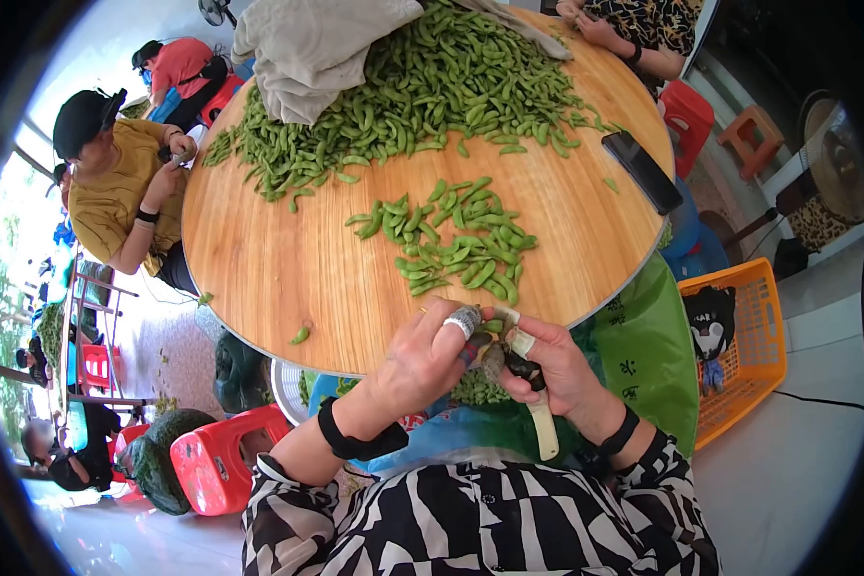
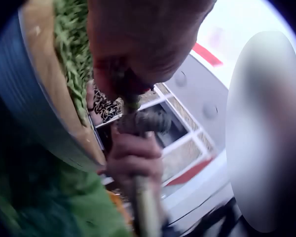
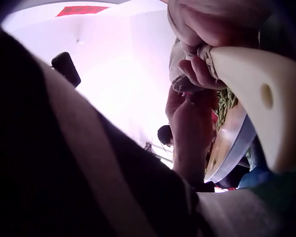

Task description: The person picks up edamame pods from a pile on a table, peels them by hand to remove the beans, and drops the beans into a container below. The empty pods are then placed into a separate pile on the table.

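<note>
In the head view both hands meet over the table's near edge. My left hand (image 1: 418,350), a grey wrap round one finger, pinches a green edamame pod (image 1: 492,326) at its fingertips. My right hand (image 1: 564,372), with pale tape on its fingers, grips a tool with a cream handle (image 1: 544,429) that hangs down out of the palm; its working end is hidden among the fingers. The right wrist view shows that handle (image 3: 241,66) up close, with a hole in it. Just beyond the hands lies a small, loose group of edamame pods (image 1: 466,254).
A big heap of pods (image 1: 432,86) covers the far side of the round wooden table (image 1: 259,259), with a grey cloth (image 1: 307,53) over part. A phone (image 1: 643,171) lies near the right edge. An orange basket (image 1: 739,355) and a red stool (image 1: 226,466) stand beside me.
</note>
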